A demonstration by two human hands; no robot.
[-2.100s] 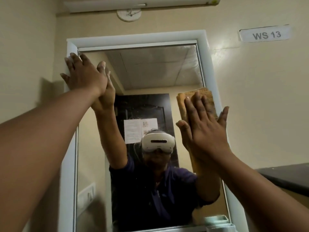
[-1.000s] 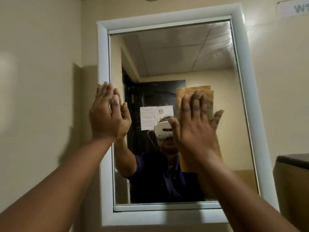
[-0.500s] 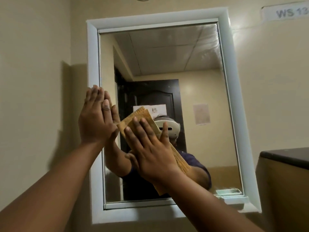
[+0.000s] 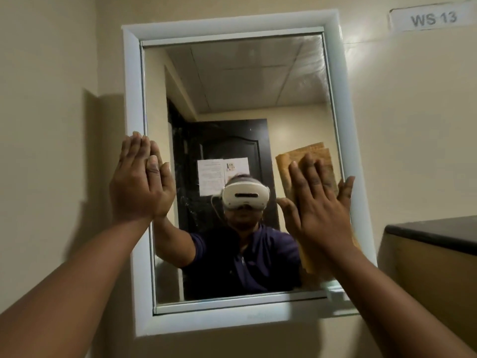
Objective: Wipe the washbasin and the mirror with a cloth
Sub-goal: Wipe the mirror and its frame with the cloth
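Note:
A wall mirror (image 4: 245,94) in a white frame fills the middle of the head view. My right hand (image 4: 320,205) lies flat, fingers straight, pressing a folded tan cloth (image 4: 307,153) against the glass near the mirror's right edge. My left hand (image 4: 139,182) is flat with straight fingers on the frame's left side, its fingertips reaching onto the glass. The cloth's lower part is hidden behind my right hand and forearm. The washbasin is out of view.
A dark-topped ledge (image 4: 433,231) juts out at the right, below mirror height. A "WS 13" label (image 4: 433,18) is on the beige wall at the upper right. The mirror reflects a person with a headset and a dark door.
My right hand has slid the cloth from the mirror's left-centre across to its right edge. My left hand stays on the left side of the frame.

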